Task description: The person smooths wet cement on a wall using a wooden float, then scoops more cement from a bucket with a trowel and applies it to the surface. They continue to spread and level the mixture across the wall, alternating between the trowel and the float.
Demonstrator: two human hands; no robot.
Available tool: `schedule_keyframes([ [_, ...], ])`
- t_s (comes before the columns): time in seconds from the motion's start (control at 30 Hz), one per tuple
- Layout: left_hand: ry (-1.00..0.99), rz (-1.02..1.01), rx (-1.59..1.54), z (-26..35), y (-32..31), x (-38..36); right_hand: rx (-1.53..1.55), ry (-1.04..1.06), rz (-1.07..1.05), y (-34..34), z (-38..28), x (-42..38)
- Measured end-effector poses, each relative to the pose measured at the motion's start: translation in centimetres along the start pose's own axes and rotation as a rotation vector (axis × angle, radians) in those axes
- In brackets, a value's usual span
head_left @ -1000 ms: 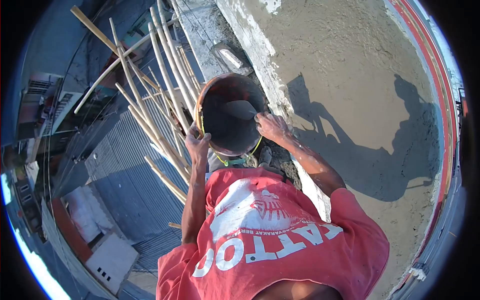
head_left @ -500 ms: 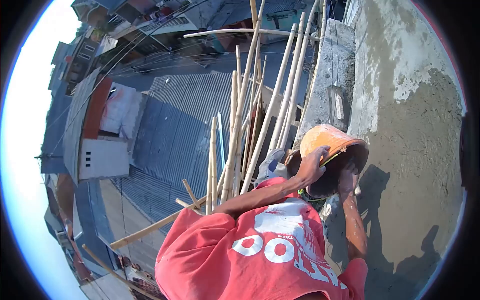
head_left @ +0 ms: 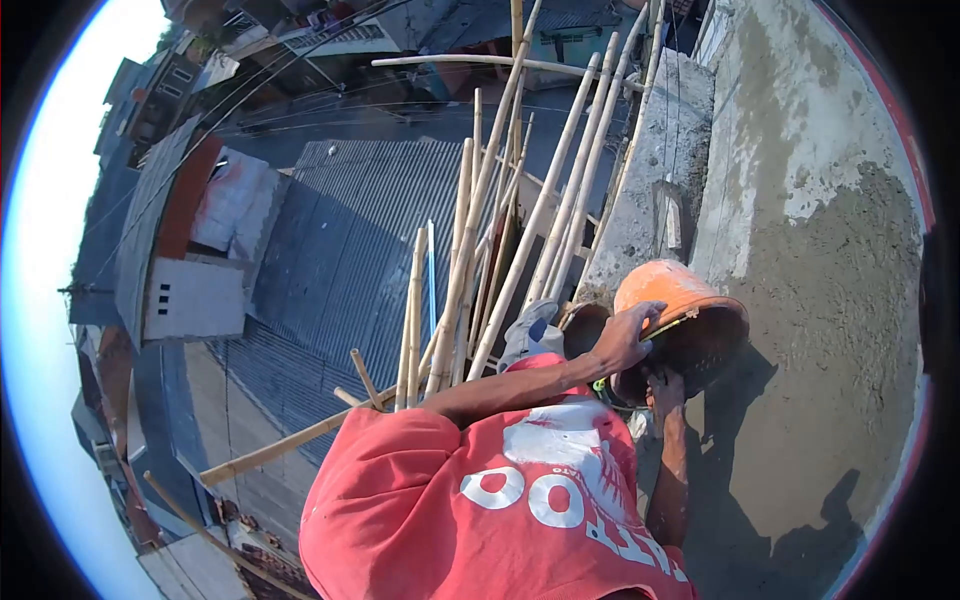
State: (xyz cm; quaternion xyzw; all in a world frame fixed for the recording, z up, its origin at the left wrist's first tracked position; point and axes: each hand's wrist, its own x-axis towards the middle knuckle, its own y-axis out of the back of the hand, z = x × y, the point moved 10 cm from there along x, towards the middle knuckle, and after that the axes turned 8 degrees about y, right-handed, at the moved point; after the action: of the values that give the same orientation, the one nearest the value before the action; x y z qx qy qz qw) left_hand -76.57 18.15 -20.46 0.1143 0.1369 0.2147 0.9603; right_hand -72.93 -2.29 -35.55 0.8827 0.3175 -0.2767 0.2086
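Rooftops and a street far below fill the background, seen from high scaffolding beside a freshly plastered grey cement wall [head_left: 820, 300]. Nearest the camera is the person's red T-shirt [head_left: 480, 500], printed with large white letters seen upside down; only "OO" and part of a following "T" can be read, with a line of smaller writing too fine to make out. Two hands are in view. The left hand [head_left: 625, 340] lies clasped over the side of one round orange plastic bucket [head_left: 680, 300], fingers spread on its outer wall near the rim. The right hand [head_left: 662, 388] reaches up under the bucket's mouth; whether it grips anything cannot be told, as it sits in shadow. The bucket is tipped on its side against the wall, its dark opening turned down and to the right, its shell smeared with grey mortar, and a yellow-green cord runs along its rim. Beyond stand roughly a dozen pale bamboo scaffold poles [head_left: 540, 210], bundled upright. Farther off lies one blue-grey corrugated metal roof [head_left: 350, 240].
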Motion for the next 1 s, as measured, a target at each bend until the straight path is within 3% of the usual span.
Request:
schedule_keyframes([
  [0.07,0.068,0.038,0.012,-2.8,0.4,1.3,-0.271,0.158,0.141,0.8,-6.3,-2.8],
  [0.1,0.145,0.042,-0.116,-3.9,0.9,1.7,-0.432,0.553,0.222,1.9,-6.8,-2.7],
  [0.13,0.222,0.052,-0.070,-6.7,1.0,2.5,-0.618,0.488,0.380,3.4,-5.2,-2.6],
  [0.17,0.340,-0.011,-0.354,-7.4,1.0,2.4,-0.677,0.367,0.384,3.9,-6.7,-3.3],
  [0.2,0.328,0.004,-0.371,-8.8,1.5,2.8,-0.753,0.330,0.437,4.6,-7.2,-3.9],
  [0.4,0.316,0.274,-0.294,-14.8,9.7,3.3,-0.730,0.345,0.237,2.8,-11.4,-4.6],
  [0.5,0.307,0.348,-0.346,-17.0,14.6,2.3,-0.517,0.371,0.079,1.1,-13.7,-4.1],
  [0.57,0.288,0.418,-0.330,-18.3,18.1,1.2,0.157,0.234,-0.298,-2.0,-12.1,-2.0],
  [0.6,0.297,0.466,-0.273,-19.2,19.9,0.5,0.154,0.235,-0.299,-1.5,-12.4,-0.9],
  [0.67,0.343,0.528,-0.387,-20.0,22.3,-0.7,0.461,0.111,-0.369,-0.3,-12.9,1.8],
  [0.73,0.390,0.585,-0.278,-21.2,24.7,-1.6,0.428,0.020,-0.126,7.1,-10.1,8.1],
  [0.77,0.412,0.584,-0.269,-21.8,25.2,-2.4,0.272,0.049,0.101,13.9,-8.3,11.1],
  [0.8,0.437,0.572,-0.226,-22.2,25.6,-2.9,-0.095,0.127,0.441,21.2,-8.9,10.5],
  [0.83,0.450,0.563,-0.182,-22.3,26.3,-2.6,-0.239,0.160,0.636,25.6,-11.1,7.2],
  [0.9,0.392,0.579,-0.155,-20.7,26.1,-2.0,-0.204,0.282,0.791,29.2,-15.0,0.4],
  [1.0,0.267,0.543,-0.112,-20.6,24.0,-1.8,-0.393,0.257,0.945,25.9,-19.6,-8.5],
])
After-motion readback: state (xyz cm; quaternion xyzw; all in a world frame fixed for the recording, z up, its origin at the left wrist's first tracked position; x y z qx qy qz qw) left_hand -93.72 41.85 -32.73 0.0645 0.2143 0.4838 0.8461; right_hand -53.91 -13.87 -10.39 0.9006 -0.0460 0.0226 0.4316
